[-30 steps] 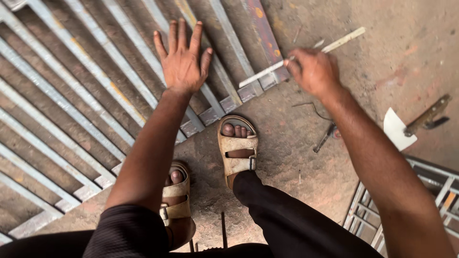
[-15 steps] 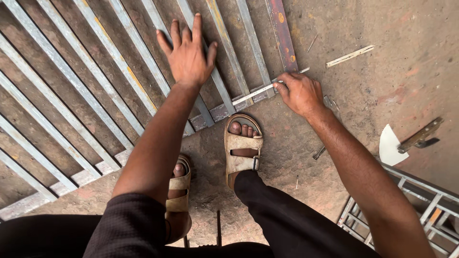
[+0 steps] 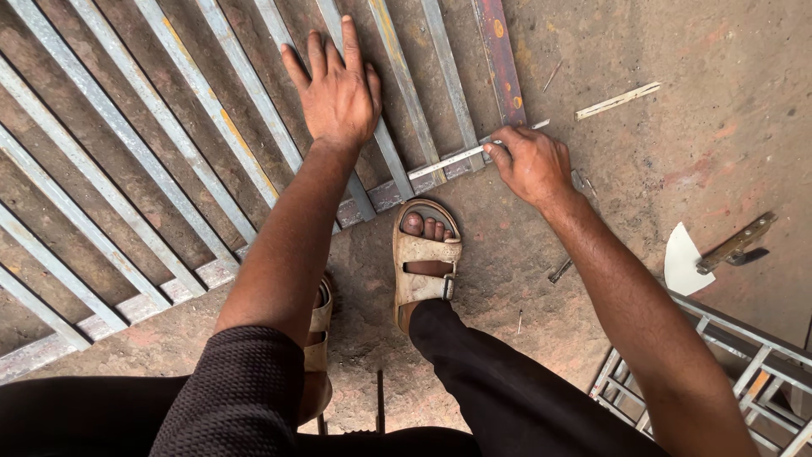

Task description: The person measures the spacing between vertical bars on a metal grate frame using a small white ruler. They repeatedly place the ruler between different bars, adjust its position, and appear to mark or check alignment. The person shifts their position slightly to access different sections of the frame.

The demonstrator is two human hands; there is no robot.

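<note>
- Left hand (image 3: 340, 93): fingers spread flat, pressed on the metal grille (image 3: 127, 169); nothing gripped.
- Right hand (image 3: 529, 161): fingers pinched on a thin flat strip (image 3: 448, 161) laid across the grille's lower rail.
- Risk: the strip is judged liable to slip sideways; fingertips could be nicked by bar edges.

Floor (image 3: 677, 51): bare concrete, dusty grey-brown with reddish rust-coloured patches, scuffed, lit evenly by soft daylight without hard shadows. A pale thin strip (image 3: 617, 100) lies loose at 1 o'clock; a white wedge-shaped scrap (image 3: 683, 264) and a flat metal hinge-like piece (image 3: 734, 244) lie touching at 3 o'clock. A second barred metal frame (image 3: 744, 372) enters at 4 o'clock; small metal bits (image 3: 560, 271) are scattered near centre.
</note>
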